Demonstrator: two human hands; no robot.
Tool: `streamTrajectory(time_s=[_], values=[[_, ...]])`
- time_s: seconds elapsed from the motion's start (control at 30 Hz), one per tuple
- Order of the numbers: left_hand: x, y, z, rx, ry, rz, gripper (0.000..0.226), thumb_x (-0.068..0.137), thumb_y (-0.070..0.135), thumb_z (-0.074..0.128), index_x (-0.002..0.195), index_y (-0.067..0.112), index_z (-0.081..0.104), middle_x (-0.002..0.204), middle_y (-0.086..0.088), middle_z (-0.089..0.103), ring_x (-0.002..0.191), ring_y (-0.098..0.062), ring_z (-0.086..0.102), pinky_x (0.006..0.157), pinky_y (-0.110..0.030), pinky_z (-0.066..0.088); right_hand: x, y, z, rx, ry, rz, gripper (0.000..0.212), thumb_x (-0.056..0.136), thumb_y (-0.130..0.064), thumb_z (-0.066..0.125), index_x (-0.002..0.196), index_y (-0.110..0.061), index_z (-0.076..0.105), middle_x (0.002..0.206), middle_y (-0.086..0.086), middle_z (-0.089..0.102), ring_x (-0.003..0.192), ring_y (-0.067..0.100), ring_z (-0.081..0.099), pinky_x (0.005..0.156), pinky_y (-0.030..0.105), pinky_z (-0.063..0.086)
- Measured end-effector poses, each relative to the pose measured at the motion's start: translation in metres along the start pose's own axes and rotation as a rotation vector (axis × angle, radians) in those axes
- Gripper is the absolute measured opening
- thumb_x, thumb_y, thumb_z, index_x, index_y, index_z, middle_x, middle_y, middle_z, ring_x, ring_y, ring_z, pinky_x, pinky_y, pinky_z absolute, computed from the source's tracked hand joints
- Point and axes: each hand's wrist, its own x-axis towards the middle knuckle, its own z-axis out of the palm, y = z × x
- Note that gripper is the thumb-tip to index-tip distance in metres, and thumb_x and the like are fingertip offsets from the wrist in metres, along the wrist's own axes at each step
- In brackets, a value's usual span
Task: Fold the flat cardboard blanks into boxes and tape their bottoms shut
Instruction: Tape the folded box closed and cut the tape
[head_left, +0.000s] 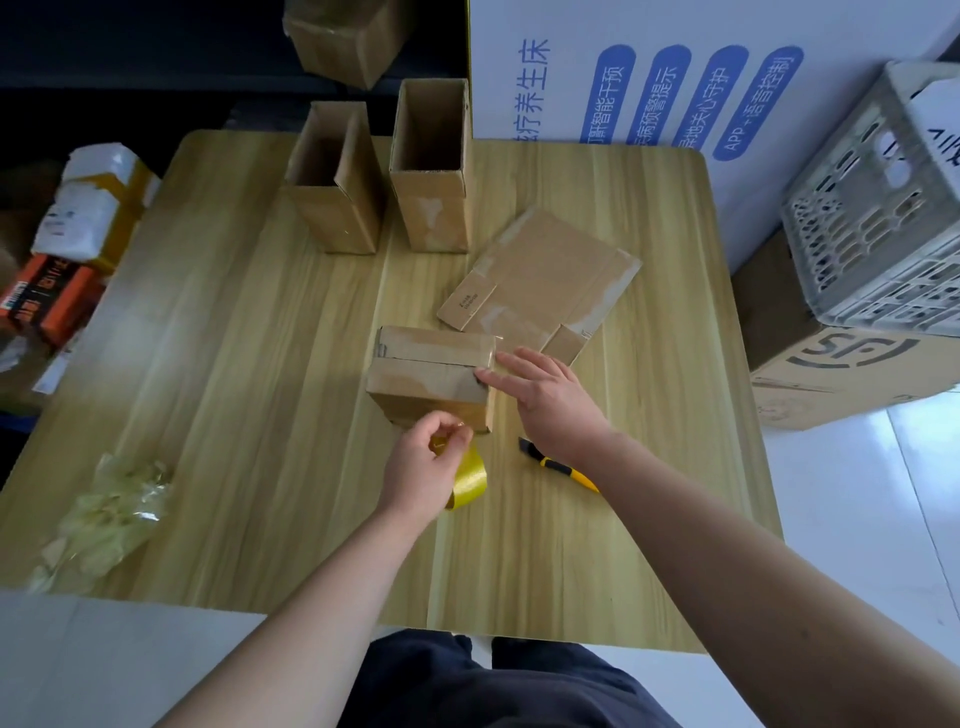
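Box (431, 371) sits approx mid-table, closed flaps facing up, seam running L–R across the top. Glossy clear tape shows at its R end.

Right hand (548, 397) comes in from the R. Its fingers are straight & slightly spread, w/ fingertips (485, 375) touching the box's R edge where the tape folds over.

Left hand (423, 462) is just in front of the box, fingers curled, pinching the yellow tape roll (470, 480). The roll stands on edge, tilted, under the palm. Can't tell if it touches the table (234, 364).

Utility knife (558, 465), yellow handle, lies on the table just R of the roll, its back end hidden under the R forearm. Flat blank (540, 280) lies behind & R of the box, near corner close to the R fingers.

At the far edge 2 folded boxes stand upright w/ open tops, the left upright box (332, 197) & the right upright box (431, 171) side by side w/ a small gap. Another cardboard box (343, 41) sits further back, off the table.

Crumpled tape wad (104, 514) lies by the near-L corner of the table.

Off the table, on the R, a grey plastic crate (872, 208) sits on a brown carton (831, 374). A white carton (675, 78) w/ blue print stands behind, & parcels (88, 208) are stacked on the L.
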Motion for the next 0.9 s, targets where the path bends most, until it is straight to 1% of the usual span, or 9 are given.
streamTrajectory(time_s=[0.07,0.13,0.2,0.27,0.4,0.53,0.67,0.8,0.9], values=[[-0.002,-0.002,-0.005,-0.005,0.006,0.05,0.013,0.088,0.027,0.068,0.079,0.033,0.06,0.1,0.006,0.055,0.091,-0.014,0.057,0.081,-0.034,0.049,0.0,-0.001,0.001,0.014,-0.004,0.007,0.066,0.094,0.002,0.033,0.148,-0.037,0.033,0.157,-0.005,0.029,0.146,0.018,0.018,0.116,0.032,0.013],[-0.005,-0.002,-0.006,-0.033,0.032,0.039,0.012,0.082,0.032,0.071,0.075,0.032,0.061,0.102,0.004,0.048,0.089,-0.016,0.058,0.076,-0.042,0.056,0.0,-0.001,0.003,0.028,-0.005,0.014,0.066,0.095,0.001,0.033,0.148,-0.038,0.033,0.157,-0.006,0.03,0.146,0.018,0.019,0.116,0.033,0.015],[-0.008,-0.005,-0.005,-0.011,0.085,0.028,0.017,0.076,0.036,0.07,0.072,0.028,0.056,0.089,0.004,0.053,0.073,-0.018,0.057,0.066,-0.038,0.054,0.0,0.0,0.004,0.039,-0.001,0.018,0.064,0.096,0.001,0.032,0.148,-0.038,0.033,0.156,-0.007,0.031,0.146,0.017,0.02,0.115,0.033,0.016],[-0.009,-0.008,-0.002,0.067,0.106,0.046,0.025,0.077,0.026,0.073,0.07,0.024,0.049,0.075,0.004,0.054,0.062,-0.016,0.049,0.058,-0.029,0.043,0.0,0.0,0.004,0.041,0.002,0.014,0.063,0.096,0.001,0.032,0.147,-0.037,0.035,0.155,-0.006,0.032,0.145,0.017,0.021,0.115,0.033,0.017],[-0.011,-0.009,0.001,0.174,0.123,0.058,0.021,0.079,0.008,0.068,0.085,0.024,0.056,0.079,0.01,0.06,0.075,-0.015,0.056,0.064,-0.026,0.04,0.001,0.001,0.004,0.037,0.0,0.012,0.064,0.096,0.001,0.033,0.147,-0.037,0.035,0.156,-0.007,0.032,0.145,0.017,0.021,0.115,0.033,0.018],[-0.014,-0.014,0.002,0.205,0.117,-0.012,0.016,0.084,0.016,0.066,0.094,0.024,0.057,0.078,0.012,0.057,0.072,-0.015,0.055,0.056,-0.023,0.037,0.001,0.001,0.005,0.042,0.01,0.0,0.064,0.096,0.002,0.033,0.147,-0.036,0.035,0.155,-0.005,0.034,0.145,0.018,0.022,0.115,0.034,0.02],[-0.011,-0.02,0.006,0.297,0.121,0.037,0.027,0.084,0.014,0.064,0.11,0.021,0.058,0.083,0.008,0.054,0.072,-0.015,0.053,0.06,-0.025,0.033,-0.001,0.0,0.005,0.058,0.023,-0.005,0.062,0.097,0.002,0.033,0.147,-0.035,0.037,0.154,-0.005,0.035,0.145,0.018,0.024,0.115,0.034,0.02],[-0.012,-0.032,0.014,0.341,0.104,0.148,0.03,0.079,0.003,0.062,0.106,0.014,0.057,0.089,0.005,0.05,0.07,-0.015,0.049,0.061,-0.025,0.034,-0.001,0.0,0.005,0.056,0.018,-0.009,0.062,0.097,0.002,0.032,0.147,-0.035,0.036,0.154,-0.005,0.035,0.145,0.019,0.023,0.115,0.035,0.021],[-0.015,-0.037,0.016,0.361,0.067,0.145,0.028,0.079,0.006,0.059,0.103,0.017,0.052,0.091,0.004,0.047,0.069,-0.018,0.05,0.056,-0.026,0.034,-0.001,0.0,0.005,0.061,0.018,-0.005,0.061,0.098,0.001,0.031,0.147,-0.034,0.036,0.154,-0.004,0.035,0.145,0.019,0.023,0.115,0.036,0.021]])
